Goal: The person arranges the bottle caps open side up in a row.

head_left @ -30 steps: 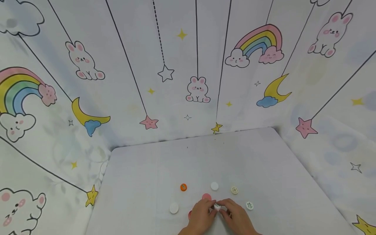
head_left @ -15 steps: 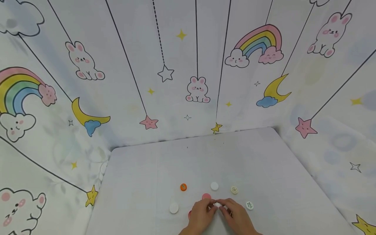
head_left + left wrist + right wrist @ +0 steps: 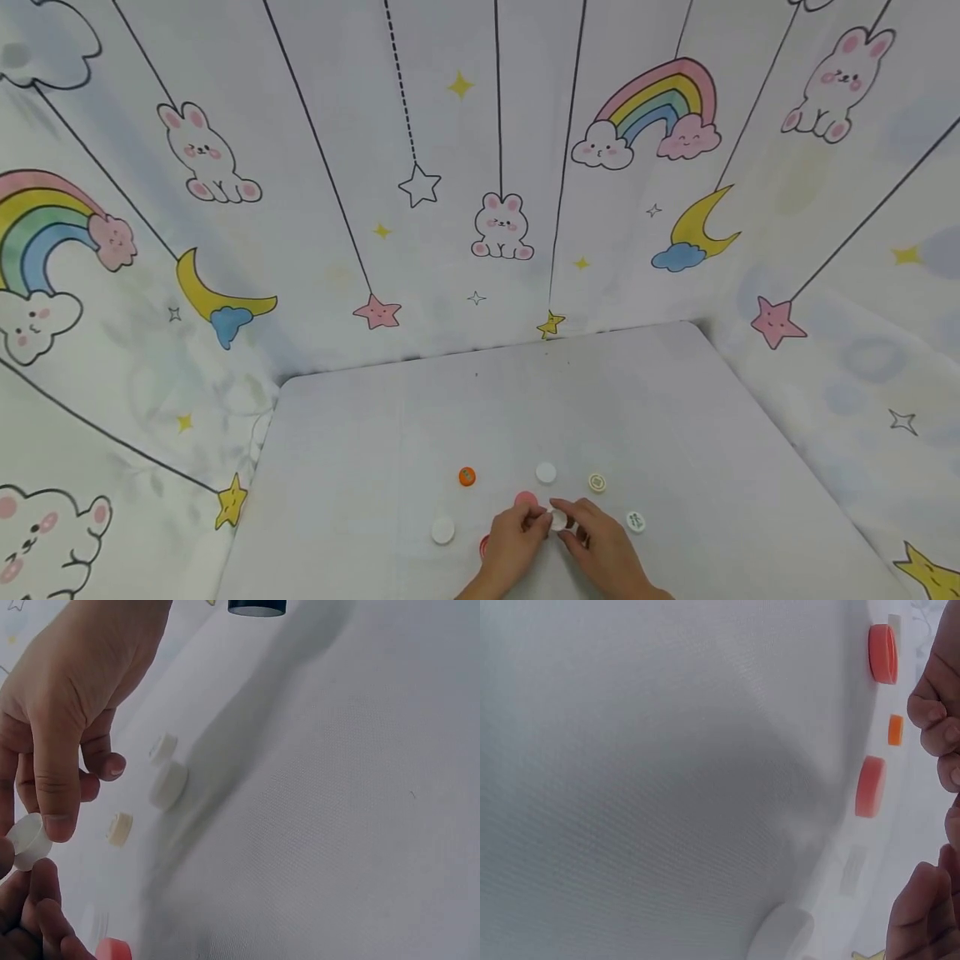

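Left hand and right hand pinch white cap between them; dark marking now turned away, handling apparently unfinished.

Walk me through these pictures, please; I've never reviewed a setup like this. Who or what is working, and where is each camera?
There is no machine: a person works with two bare hands, the left hand and the right hand. The wide picture comes from a camera worn on the head, looking forward and down. The two close ones come from a camera on each wrist, so the scene looks tilted.

On the white surface lie an orange cap, a coral cap, a partly hidden red cap, a cream cap, a white cap with greenish marks and two plain white caps. Between them, the hands pinch another small cap, also white.
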Demonstrator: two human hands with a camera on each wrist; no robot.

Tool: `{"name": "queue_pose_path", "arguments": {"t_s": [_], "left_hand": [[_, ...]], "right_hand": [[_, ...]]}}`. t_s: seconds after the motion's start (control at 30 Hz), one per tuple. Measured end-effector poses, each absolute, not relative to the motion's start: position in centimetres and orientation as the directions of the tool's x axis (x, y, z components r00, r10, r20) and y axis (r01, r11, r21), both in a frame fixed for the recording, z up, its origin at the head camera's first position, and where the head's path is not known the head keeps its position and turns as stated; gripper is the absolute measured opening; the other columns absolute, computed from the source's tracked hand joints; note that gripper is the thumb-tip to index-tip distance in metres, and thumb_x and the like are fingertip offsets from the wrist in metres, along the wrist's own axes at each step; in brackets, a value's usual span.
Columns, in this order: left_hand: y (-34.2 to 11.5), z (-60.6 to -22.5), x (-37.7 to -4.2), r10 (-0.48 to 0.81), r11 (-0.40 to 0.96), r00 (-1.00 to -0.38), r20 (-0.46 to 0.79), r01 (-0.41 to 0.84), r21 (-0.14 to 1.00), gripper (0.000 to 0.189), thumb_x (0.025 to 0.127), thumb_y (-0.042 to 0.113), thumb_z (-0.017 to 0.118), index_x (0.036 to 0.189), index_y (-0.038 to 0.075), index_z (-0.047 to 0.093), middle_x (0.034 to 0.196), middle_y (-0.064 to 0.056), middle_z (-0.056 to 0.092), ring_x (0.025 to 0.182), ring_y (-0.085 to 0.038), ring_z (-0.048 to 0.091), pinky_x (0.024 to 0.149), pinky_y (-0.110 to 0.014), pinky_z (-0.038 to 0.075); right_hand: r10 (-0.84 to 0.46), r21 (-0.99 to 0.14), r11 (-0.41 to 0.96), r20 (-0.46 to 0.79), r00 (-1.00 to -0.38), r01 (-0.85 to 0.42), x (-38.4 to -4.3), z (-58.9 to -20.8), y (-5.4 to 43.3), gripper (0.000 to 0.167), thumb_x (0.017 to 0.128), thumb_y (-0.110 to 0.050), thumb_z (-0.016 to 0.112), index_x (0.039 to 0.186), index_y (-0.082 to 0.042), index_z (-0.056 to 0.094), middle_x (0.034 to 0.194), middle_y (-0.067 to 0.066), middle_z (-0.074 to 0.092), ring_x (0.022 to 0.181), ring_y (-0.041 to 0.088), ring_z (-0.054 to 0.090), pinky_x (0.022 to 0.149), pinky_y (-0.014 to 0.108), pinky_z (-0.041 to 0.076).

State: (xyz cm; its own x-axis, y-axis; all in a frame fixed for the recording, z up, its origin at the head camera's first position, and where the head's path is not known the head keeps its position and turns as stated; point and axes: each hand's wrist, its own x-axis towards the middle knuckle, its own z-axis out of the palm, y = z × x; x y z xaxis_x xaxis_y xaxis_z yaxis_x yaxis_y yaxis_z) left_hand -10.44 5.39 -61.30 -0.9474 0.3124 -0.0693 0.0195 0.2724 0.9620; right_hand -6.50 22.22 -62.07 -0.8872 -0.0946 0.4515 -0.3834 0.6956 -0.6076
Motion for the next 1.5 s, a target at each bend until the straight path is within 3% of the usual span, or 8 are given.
{"name": "queue_pose_path", "arguments": {"t_s": [0.3,0.43,0.57,0.83,1.03,1.5], "left_hand": [[5.3,-61.9,-10.1,0.321,0.305,-0.947,-0.004,0.099,0.947,0.015,0.086,0.015,0.072,0.1,0.008,0.074,0.076,0.013,0.062,0.064,0.004,0.049,0.057,-0.017,0.043],[5.2,-62.6,-10.1,0.379,0.358,-0.924,0.047,0.193,0.913,0.024,0.082,0.009,0.075,0.106,0.011,0.072,0.079,0.015,0.06,0.061,0.005,0.045,0.054,-0.017,0.04],[5.2,-63.1,-10.0,0.411,0.451,-0.906,0.105,0.302,0.84,0.026,0.083,0.013,0.076,0.109,0.015,0.07,0.082,0.014,0.06,0.063,0.006,0.043,0.056,-0.016,0.039],[5.1,-63.4,-9.7,0.428,0.56,-0.887,0.171,0.409,0.72,0.021,0.085,0.022,0.075,0.104,0.016,0.069,0.081,0.015,0.055,0.068,0.004,0.041,0.06,-0.017,0.038],[5.1,-64.2,-9.7,0.474,0.656,-0.828,0.3,0.559,0.507,0.022,0.078,0.028,0.08,0.097,0.02,0.07,0.081,0.014,0.058,0.077,-0.002,0.046,0.065,-0.02,0.033],[5.2,-64.2,-9.3,0.508,0.722,-0.824,0.249,0.566,0.398,0.024,0.076,0.03,0.08,0.098,0.021,0.072,0.09,0.012,0.063,0.088,-0.009,0.052,0.067,-0.025,0.032]], "right_hand": [[-0.083,-0.607,0.747,0.319,-0.944,-0.27,-6.3,-62.1,22.4,0.044,0.072,-0.009,0.084,0.112,-0.018,0.068,0.084,-0.02,0.052,0.065,-0.006,0.044,0.057,0.016,0.042],[-0.085,-0.582,0.765,0.335,-0.939,-0.277,-6.3,-62.3,22.6,0.04,0.072,-0.014,0.085,0.108,-0.019,0.069,0.083,-0.02,0.051,0.064,-0.006,0.042,0.057,0.014,0.039],[-0.098,-0.569,0.764,0.362,-0.927,-0.303,-6.2,-62.5,22.7,0.04,0.072,-0.018,0.086,0.108,-0.018,0.07,0.083,-0.019,0.052,0.063,-0.007,0.041,0.056,0.012,0.037],[-0.11,-0.594,0.777,0.198,-0.974,-0.208,-6.1,-62.4,22.9,0.037,0.077,-0.017,0.082,0.111,-0.018,0.068,0.085,-0.017,0.055,0.064,-0.006,0.042,0.056,0.018,0.041],[-0.143,-0.544,0.815,0.141,-0.98,-0.198,-6.2,-62.7,23.0,0.034,0.078,-0.018,0.081,0.11,-0.017,0.069,0.081,-0.018,0.055,0.066,-0.004,0.044,0.06,0.02,0.044],[-0.198,-0.429,0.865,0.183,-0.963,-0.259,-6.5,-63.8,22.5,0.029,0.075,-0.02,0.082,0.102,-0.016,0.073,0.074,-0.02,0.055,0.067,-0.003,0.048,0.061,0.026,0.043]]}}
